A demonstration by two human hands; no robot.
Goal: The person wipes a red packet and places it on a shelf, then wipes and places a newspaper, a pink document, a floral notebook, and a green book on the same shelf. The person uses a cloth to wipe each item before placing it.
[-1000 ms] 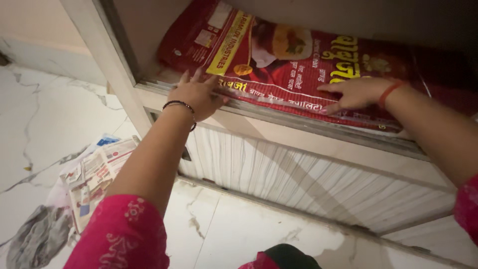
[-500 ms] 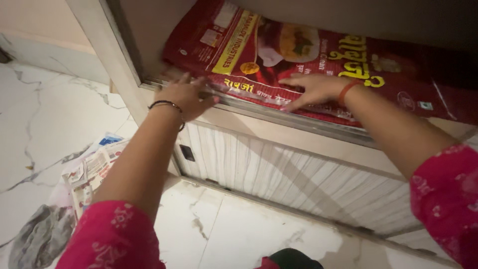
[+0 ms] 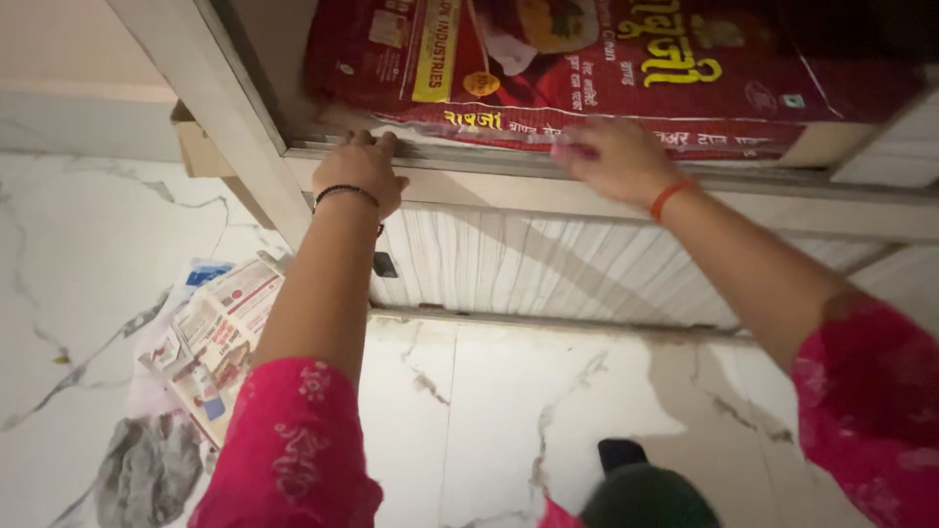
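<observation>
My left hand [image 3: 360,174] hooks curled fingers over the shelf lip [image 3: 469,156]; my right hand [image 3: 614,156] pinches the lower edge of the red printed sack [image 3: 587,68]. Sack — lying flat on the shelf, long axis left-right, glossy, yellow lettering. Below: ribbed white panel [image 3: 548,264], newspapers [image 3: 210,332] on marble floor [image 3: 88,254].
</observation>
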